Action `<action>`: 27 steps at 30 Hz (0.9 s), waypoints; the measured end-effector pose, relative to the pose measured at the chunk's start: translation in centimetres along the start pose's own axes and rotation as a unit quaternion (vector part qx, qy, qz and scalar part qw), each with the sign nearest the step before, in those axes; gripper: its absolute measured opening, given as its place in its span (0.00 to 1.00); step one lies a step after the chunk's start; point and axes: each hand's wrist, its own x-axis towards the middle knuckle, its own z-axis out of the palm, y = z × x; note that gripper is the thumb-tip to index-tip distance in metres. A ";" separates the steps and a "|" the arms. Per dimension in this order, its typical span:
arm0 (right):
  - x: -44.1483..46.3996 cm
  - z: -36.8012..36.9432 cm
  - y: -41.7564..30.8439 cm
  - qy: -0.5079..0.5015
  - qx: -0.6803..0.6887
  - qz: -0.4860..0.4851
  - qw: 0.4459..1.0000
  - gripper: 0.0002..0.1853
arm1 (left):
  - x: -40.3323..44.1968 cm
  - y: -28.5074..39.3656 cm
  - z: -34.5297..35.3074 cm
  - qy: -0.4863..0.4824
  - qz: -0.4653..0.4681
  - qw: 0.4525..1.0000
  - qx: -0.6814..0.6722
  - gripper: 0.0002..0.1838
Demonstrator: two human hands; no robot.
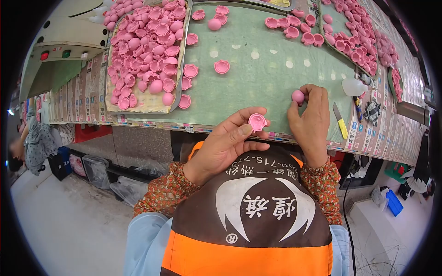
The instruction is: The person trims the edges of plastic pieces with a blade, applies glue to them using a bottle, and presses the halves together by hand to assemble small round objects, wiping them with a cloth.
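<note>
Shell (pixel 258 122) pinched in my left hand (pixel 223 145) could drop off the desk's near edge (pixel 202 123) if grip slackens; right hand (pixel 309 122) pinches ball (pixel 298 96).

The thumb on the left hand (pixel 221 149) blocks a bit of the pink shell (pixel 257 121), and the right hand's (pixel 311 120) bent fingers half hide their own tips at the pink ball (pixel 298 96). Heaped pieces (pixel 147 50) bury most of the left tray (pixel 178 87), top edge chops the far tray (pixel 281 8), and the printed sheet (pixel 368 133)? Way too tiny to read.
</note>
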 end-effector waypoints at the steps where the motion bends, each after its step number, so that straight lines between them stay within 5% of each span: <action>1: -0.1 0.1 0.1 -0.001 0.000 -0.001 1.000 0.15 | 0.0 0.0 0.0 0.002 0.000 1.000 0.003 0.26; 4: -0.3 0.0 -0.1 0.003 0.037 -0.015 0.999 0.15 | 0.0 0.0 0.0 0.002 0.004 1.000 0.014 0.25; 6: -0.8 -1.3 -1.2 -0.055 0.185 0.012 0.981 0.16 | 0.0 0.0 0.0 0.000 0.008 1.000 0.022 0.24; 12: -2.9 -3.8 -4.2 -0.171 0.328 0.012 0.929 0.20 | 0.2 0.0 0.9 0.023 0.005 0.998 0.060 0.22; 27: -2.9 -4.7 -5.3 -0.188 0.294 -0.047 0.936 0.21 | 0.1 0.0 1.1 -0.020 0.023 0.986 0.164 0.21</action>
